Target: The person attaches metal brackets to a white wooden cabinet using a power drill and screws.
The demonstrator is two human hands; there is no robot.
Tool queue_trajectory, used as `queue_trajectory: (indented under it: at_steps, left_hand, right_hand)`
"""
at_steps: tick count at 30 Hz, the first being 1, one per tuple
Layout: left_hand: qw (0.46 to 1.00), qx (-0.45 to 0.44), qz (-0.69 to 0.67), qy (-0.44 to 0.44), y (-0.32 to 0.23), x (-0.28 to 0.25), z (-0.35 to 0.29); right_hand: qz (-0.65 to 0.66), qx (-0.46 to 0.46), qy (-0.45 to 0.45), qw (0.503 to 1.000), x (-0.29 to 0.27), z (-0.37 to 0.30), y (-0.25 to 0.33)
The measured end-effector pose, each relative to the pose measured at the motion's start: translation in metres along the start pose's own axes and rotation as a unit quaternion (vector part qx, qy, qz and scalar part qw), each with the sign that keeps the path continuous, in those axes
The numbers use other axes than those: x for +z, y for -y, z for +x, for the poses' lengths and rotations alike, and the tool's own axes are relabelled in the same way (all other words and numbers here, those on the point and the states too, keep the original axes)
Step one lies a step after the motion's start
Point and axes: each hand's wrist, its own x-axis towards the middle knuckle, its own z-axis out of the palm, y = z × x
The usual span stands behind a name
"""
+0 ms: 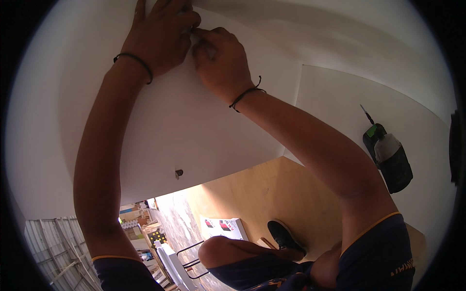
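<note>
right hand [223, 63]: thumb and index finger bent toward each other, tips close to the left hand's fingers; whether they are clamped on a small piece cannot be told, the spot being dark and partly covered. left hand [162, 39]: laid along the white panel [213, 136], some fingers spread toward the upper edge of the view and cut off there, the nearer ones curled beside the right fingertips; their grip, too, cannot be told. the panel is directly behind both hands and extends down below them.

wrists: a thin dark cord [136, 63] around the left, a knotted dark cord [246, 95] around the right. forearms run down to dark sleeves with orange edging.

lower on the panel, well apart from the hands: a small dark fitting [179, 173].

right side: a black and grey power driver [388, 155] with a green patch lies on a white side panel [335, 97], its thin bit pointing up and left.

below: wood-coloured board surface [238, 194], a bent knee, a dark shoe [285, 236], a white box [238, 228] with red and black print. lower left, farther off: corrugated sheeting [48, 242] and mixed clutter.
</note>
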Motion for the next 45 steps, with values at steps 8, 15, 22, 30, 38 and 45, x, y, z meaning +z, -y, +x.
queue_trajectory:
  at_steps: [8, 15, 22, 30, 38, 45]
  left_hand:
    - [0.999, -0.001, 0.034, -0.03, -0.002, 0.009, 0.0]
    - [0.999, -0.003, 0.033, -0.02, 0.013, 0.017, 0.005]
    - [0.996, 0.026, 0.051, -0.071, 0.026, 0.035, 0.003]
    - [0.998, -0.004, 0.057, -0.032, 0.019, 0.029, 0.005]
    - [0.995, 0.016, 0.046, -0.092, 0.021, 0.034, 0.003]
    - [0.997, 0.001, 0.038, -0.072, 0.018, 0.032, 0.004]
  right_hand:
    - [0.015, 0.027, 0.004, 1.0, -0.002, 0.001, 0.007]
    - [0.026, 0.064, 0.018, 0.997, -0.002, 0.001, 0.012]
    - [-0.003, 0.067, 0.043, 0.997, -0.005, 0.001, 0.012]
    - [0.021, 0.088, 0.048, 0.995, -0.007, 0.001, 0.013]
    - [0.033, 0.111, 0.058, 0.992, -0.01, 0.001, 0.016]
    - [0.018, 0.116, 0.08, 0.99, -0.013, 0.005, 0.016]
